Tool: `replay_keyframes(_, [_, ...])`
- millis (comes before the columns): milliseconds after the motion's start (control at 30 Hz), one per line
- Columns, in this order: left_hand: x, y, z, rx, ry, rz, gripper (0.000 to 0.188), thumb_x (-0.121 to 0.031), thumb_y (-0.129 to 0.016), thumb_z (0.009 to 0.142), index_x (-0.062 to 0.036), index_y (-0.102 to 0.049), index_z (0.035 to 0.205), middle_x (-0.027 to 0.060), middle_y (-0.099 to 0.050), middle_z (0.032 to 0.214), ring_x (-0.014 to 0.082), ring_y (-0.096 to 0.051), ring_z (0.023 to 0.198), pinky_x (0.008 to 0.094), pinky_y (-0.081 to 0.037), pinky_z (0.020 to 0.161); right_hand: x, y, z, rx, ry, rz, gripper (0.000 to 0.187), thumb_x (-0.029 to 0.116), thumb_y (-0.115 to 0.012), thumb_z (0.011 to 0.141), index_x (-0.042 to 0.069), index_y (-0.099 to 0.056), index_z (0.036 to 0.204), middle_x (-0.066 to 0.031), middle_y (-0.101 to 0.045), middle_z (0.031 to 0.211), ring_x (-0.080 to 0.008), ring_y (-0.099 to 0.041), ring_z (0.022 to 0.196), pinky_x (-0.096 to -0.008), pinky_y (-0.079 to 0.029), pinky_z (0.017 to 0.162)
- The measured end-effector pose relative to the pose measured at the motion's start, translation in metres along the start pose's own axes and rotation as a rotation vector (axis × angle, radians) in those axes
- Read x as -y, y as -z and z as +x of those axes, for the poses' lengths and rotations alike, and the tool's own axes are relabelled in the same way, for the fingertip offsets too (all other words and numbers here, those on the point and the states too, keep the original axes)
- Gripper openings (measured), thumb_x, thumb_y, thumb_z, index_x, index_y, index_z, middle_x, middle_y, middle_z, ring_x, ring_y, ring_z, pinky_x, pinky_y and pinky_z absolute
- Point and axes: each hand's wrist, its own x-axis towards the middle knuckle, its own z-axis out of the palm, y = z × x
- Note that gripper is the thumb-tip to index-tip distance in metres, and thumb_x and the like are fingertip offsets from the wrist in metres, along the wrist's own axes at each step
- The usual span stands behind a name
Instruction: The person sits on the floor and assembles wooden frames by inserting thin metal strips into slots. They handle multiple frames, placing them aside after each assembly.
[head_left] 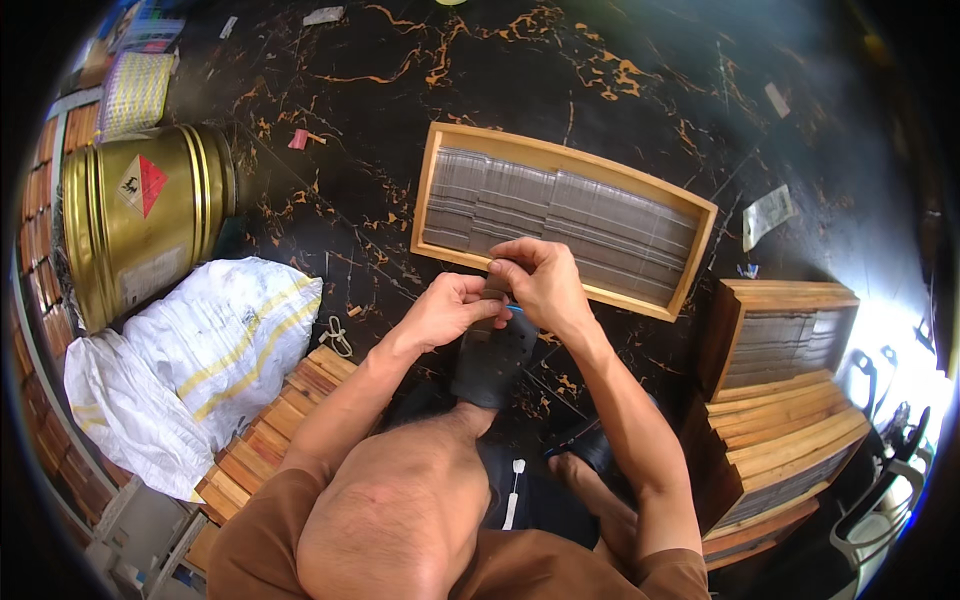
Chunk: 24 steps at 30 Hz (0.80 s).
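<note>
My left hand (444,313) and my right hand (549,287) meet over my dark shoe, just in front of a wooden tray. Between their fingertips is a small, flat, grey-brown piece (495,285); both hands are closed on it in a pinch. Its exact kind is too small to make out, and the fingers hide part of it. Something thin and blue (515,309) shows beneath the right fingers; I cannot tell whether it is held. The shallow tray (570,152) has a light wood frame and is filled with rows of thin grey strips lying close together.
Stacked wooden trays (785,425) with similar grey strips stand at the right, near a chair (885,510). To the left are a gold metal drum (150,220), a white woven sack (215,350) and wooden slats (280,410). Paper scraps (768,216) lie on the black, orange-veined floor (370,100).
</note>
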Motion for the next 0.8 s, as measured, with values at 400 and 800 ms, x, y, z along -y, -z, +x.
replay_keyframes(400, [-0.007, 0.014, -0.007, -0.579, -0.582, 0.935, 0.024, -0.013, -0.075, 0.091, 0.0021, -0.069, 0.109, 0.0182, -0.071, 0.111, 0.0343, -0.067, 0.1, 0.043, -0.053, 0.089, 0.019, 0.018, 0.117, -0.2, 0.151, -0.157, 0.019, 0.007, -0.073, 0.09, -0.005, -0.077, 0.104, -0.0177, -0.078, 0.091, -0.0201, -0.074, 0.083, -0.0318, -0.057, 0.077])
replay_keyframes(800, [0.016, 0.001, 0.008, -0.33, -0.549, 1.24, 0.064, -0.028, -0.071, 0.095, 0.0085, -0.05, 0.143, 0.0252, -0.041, 0.158, 0.0389, -0.035, 0.151, 0.0526, -0.025, 0.124, 0.016, -0.005, 0.121, -0.337, 0.267, -0.353, 0.023, 0.011, -0.074, 0.089, -0.004, -0.075, 0.106, -0.0204, -0.077, 0.093, -0.0274, -0.076, 0.085, -0.0368, -0.058, 0.079])
